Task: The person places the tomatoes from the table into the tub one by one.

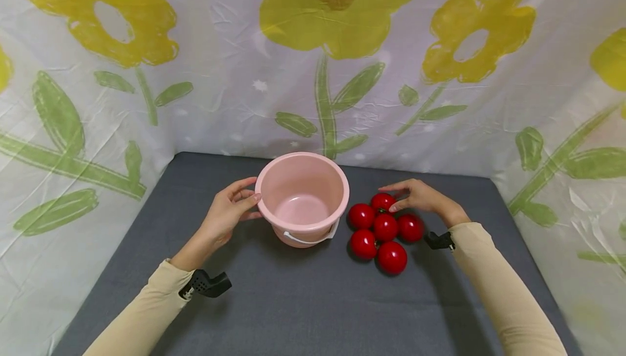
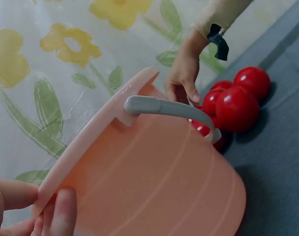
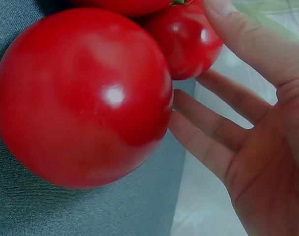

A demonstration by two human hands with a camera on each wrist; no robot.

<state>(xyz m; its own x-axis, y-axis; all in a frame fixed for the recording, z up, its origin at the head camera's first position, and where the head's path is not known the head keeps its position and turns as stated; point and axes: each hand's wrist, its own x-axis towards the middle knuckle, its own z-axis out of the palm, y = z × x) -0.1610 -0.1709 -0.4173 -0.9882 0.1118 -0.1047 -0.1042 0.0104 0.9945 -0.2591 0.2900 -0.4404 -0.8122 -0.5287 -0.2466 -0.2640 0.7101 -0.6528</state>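
A pink bucket (image 1: pixel 303 220) with a white handle (image 2: pixel 169 107) stands on the table, its open mouth up. At the left of its rim, my left hand (image 1: pixel 227 209) pinches the edge between thumb and fingers. To the bucket's right, several shiny red tomatoes (image 1: pixel 385 228) lie in a tight cluster. My right hand (image 1: pixel 420 195) is at the rearmost tomato (image 1: pixel 383 201), with the thumb on its near side and rather straight fingers reaching behind it. The right wrist view shows a large tomato (image 3: pixel 85 98) close up, and that hand's fingertips are partly hidden behind the tomatoes.
Dark grey cloth (image 1: pixel 303 307) covers the table. A pale curtain (image 1: pixel 225 73) with yellow flowers hangs behind it and along both sides. Black wrist devices (image 1: pixel 207 283) are strapped over both beige sleeves.
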